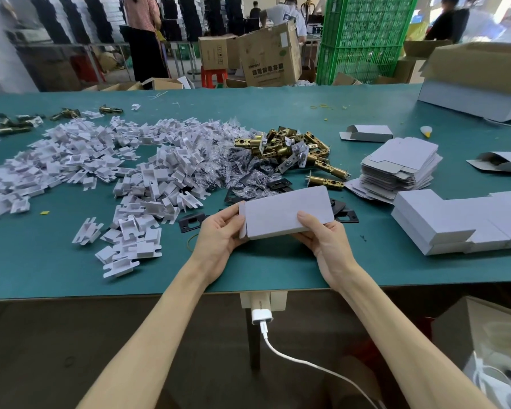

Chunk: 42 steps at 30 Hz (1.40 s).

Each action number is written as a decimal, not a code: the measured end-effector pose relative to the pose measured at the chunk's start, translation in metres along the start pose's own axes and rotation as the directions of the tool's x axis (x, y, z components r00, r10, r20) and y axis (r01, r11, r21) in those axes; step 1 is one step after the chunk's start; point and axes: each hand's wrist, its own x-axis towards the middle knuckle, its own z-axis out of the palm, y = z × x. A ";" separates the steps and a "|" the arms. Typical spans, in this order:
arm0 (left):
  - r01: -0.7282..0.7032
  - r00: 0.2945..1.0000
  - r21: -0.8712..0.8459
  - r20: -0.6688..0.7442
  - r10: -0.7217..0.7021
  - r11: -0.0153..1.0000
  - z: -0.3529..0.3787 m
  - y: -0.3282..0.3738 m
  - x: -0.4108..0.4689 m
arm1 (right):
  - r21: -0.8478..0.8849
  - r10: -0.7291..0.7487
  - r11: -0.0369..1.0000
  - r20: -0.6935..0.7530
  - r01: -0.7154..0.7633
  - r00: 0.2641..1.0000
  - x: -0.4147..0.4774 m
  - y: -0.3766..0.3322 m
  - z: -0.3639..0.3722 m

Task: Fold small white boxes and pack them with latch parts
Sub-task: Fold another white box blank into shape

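white box (286, 212) over near table edge (101, 283), left hand (219, 236) and right hand (326, 242) fingers (306, 220) pinching its ends.

Large brown carton (269, 54): one row of bold dark Chinese characters, smaller print above, both too blurred to read. Smaller carton (213, 53): printed handling pictograms. No other legible text.

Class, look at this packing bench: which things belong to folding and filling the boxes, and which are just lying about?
Part of the job: white box, gripped by left hand and right hand; flat box blanks; brass latches; black plates; white card inserts; folded boxes.
Lying about: rubber bands; charger; green crates; brown carton.
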 end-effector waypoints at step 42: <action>-0.064 0.993 0.120 -0.091 0.075 0.991 0.004 -0.004 0.000 | -0.185 -0.058 0.981 0.008 0.059 0.998 -0.002 0.006 0.000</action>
